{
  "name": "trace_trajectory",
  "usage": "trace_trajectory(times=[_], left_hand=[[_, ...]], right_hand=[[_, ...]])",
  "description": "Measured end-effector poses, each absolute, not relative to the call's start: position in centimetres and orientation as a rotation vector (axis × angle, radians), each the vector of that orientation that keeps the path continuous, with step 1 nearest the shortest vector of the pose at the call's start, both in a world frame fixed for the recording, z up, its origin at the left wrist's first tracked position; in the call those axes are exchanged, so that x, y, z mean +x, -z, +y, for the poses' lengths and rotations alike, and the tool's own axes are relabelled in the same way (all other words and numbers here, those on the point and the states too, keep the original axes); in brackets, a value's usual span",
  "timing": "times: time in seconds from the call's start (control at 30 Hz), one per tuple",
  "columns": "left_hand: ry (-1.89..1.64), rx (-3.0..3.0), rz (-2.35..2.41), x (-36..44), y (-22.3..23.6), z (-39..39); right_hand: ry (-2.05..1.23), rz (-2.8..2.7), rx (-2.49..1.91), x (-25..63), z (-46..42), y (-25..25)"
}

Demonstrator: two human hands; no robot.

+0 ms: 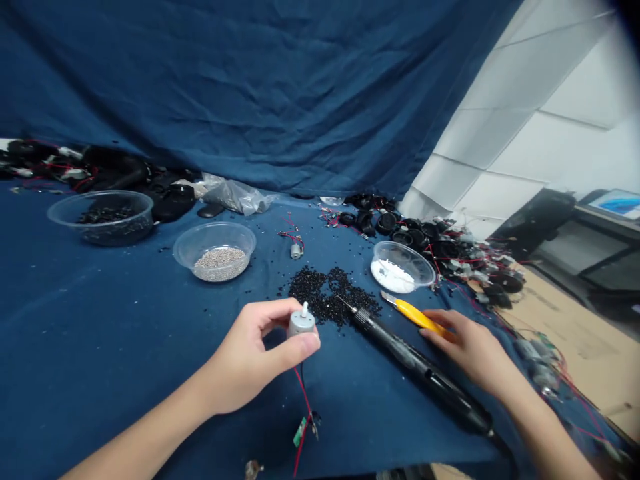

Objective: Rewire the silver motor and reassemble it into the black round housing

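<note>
Silver cylindrical motor [301, 323]: pinched in the fingertips of the left hand [245, 357], white shaft tip upward, thin red and black wires [303, 400] trailing below the hand.
Left-hand state: lightly clenched, thumb and fingers closed around the casing.
Likely handling: light, stiff, smooth metal, probably slippery; best hold around the casing, clear of shaft and wires.
Right hand [470, 350]: fingers extended over the end of a yellow utility knife [415, 317], grip impossible to tell.
Just left of the right hand: long black electric screwdriver [415, 357].
Above the left hand: loose heap of black plastic pellets [325, 293].
</note>
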State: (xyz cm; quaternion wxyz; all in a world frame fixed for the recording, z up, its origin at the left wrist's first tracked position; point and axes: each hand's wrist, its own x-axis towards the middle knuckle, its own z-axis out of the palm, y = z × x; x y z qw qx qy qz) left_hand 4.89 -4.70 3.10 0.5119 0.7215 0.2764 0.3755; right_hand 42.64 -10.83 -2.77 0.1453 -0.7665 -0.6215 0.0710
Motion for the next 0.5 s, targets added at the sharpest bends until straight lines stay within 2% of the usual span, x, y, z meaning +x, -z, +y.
trace_trajectory(times=[0.3, 0.5], left_hand=[[-0.948, 1.881, 0.709, 4.6, -2.6, -4.5], [-1.166, 2.195, 0.575, 4.7, -1.5, -4.8]], right_hand=[[0.039, -1.772, -2.063, 41.2, -13.3, 0.8], [-0.064, -1.837, -1.949, 35.7, -16.9, -2.3]])
